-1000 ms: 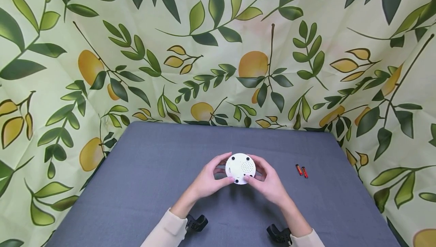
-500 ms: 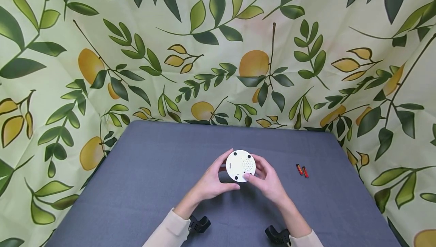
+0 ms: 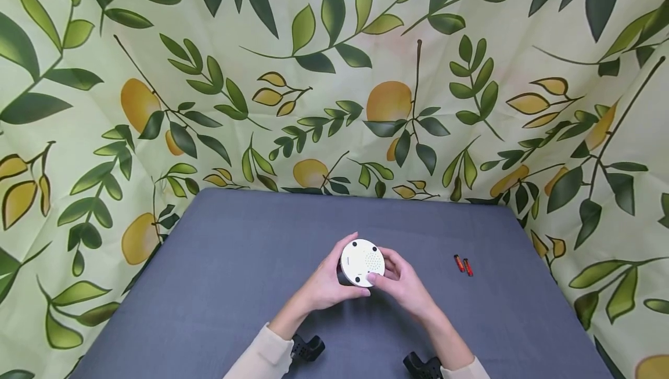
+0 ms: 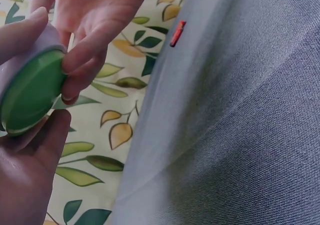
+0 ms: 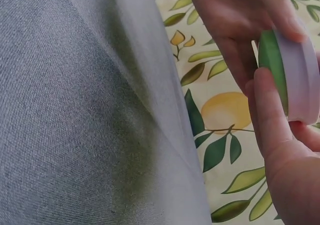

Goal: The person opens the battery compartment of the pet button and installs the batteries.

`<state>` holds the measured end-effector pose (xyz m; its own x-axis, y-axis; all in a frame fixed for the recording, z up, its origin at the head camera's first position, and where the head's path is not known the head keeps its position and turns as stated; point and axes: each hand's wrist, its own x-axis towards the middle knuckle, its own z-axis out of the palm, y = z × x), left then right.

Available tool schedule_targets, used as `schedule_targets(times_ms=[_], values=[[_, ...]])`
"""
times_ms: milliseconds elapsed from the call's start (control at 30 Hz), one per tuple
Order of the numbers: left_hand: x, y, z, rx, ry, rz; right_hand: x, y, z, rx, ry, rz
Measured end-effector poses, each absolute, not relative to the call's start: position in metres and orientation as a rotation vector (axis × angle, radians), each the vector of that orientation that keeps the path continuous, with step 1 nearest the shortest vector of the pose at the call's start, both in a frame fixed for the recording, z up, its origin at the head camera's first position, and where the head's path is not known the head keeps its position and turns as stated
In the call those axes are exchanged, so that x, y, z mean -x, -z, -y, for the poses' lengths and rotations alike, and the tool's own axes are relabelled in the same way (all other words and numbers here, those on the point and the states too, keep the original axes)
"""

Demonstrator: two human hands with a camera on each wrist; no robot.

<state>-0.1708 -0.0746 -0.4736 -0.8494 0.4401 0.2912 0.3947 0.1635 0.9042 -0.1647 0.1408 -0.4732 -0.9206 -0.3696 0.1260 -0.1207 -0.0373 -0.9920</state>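
Note:
Held above the table is a round white device point(image 3: 360, 260) with small dark feet and a patch of speaker holes on the face turned up. Its far side is a domed green face point(image 4: 32, 92), seen in the left wrist view. My left hand point(image 3: 326, 280) grips it from the left, thumb along the lower edge and fingers at the upper left. The thumb of my right hand point(image 3: 405, 287) presses on the white face near the lower rim, with its fingers round the right side. In the right wrist view, fingertips point(image 5: 265, 82) touch the green face.
Two red-and-black batteries point(image 3: 463, 265) lie side by side on the grey cloth-covered table point(image 3: 251, 234), to the right of the hands. A leaf-and-fruit patterned cloth point(image 3: 334, 77) hangs behind and along the sides. Black wrist mounts point(image 3: 308, 348) sit below both wrists.
The device has shifted slightly left and tilted, exposing its dark-looking left side. My left thumb has come off the white face to the lower edge. My right hand has followed leftward; the batteries stay put.

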Motion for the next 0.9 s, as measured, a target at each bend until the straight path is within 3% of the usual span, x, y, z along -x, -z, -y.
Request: schedule_targets(times_ms=[600, 900], values=[[0.1703, 0.4766, 0.0742, -0.833, -1.745, -2.404, 0.1624, 0.4721, -0.1397, 0.443, 2.034, -2.083], [0.1695, 0.4757, 0.0735, -0.804, -1.636, -2.549, 0.16, 0.4647, -0.1371, 0.322, 1.825, -2.516]])
